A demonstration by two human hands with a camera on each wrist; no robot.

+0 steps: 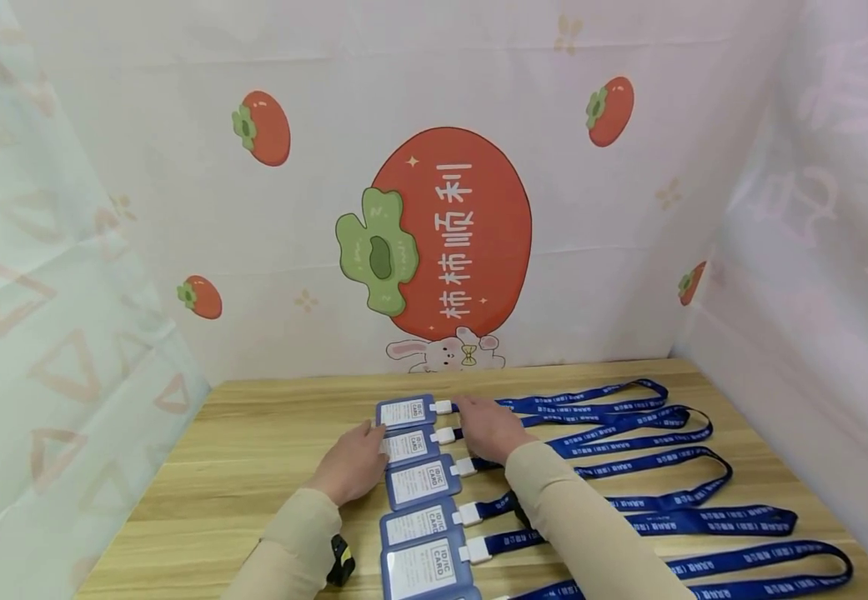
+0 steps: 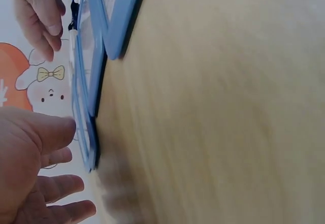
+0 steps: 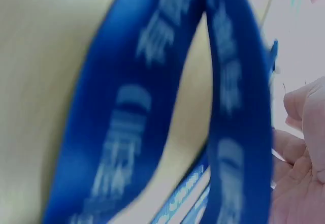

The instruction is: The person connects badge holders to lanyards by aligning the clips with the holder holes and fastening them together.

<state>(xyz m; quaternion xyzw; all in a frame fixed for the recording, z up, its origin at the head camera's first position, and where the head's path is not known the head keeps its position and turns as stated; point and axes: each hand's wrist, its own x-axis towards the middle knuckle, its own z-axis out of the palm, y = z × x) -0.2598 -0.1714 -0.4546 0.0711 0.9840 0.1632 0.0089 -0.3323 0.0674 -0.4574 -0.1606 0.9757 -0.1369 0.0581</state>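
Several blue ID card holders [image 1: 420,485] lie in an overlapping column on the table, their white clips on the right side. Blue printed lanyards [image 1: 674,523] stretch rightward from them in long loops. My left hand [image 1: 354,458] is at the left edge of the two farthest holders; in the left wrist view its fingers [image 2: 61,187] are spread beside the holder edges, gripping nothing. Over the far lanyards, just right of the clips, is my right hand [image 1: 489,429], its fingers loosely bent. Whether it touches a strap is hidden. Lanyard straps [image 3: 127,112] cross close in the right wrist view.
The wooden table [image 1: 253,450] meets a printed cloth backdrop [image 1: 313,217] at its far edge, with cloth on both sides as well. A small black and yellow object [image 1: 340,560] shows beside my left sleeve.
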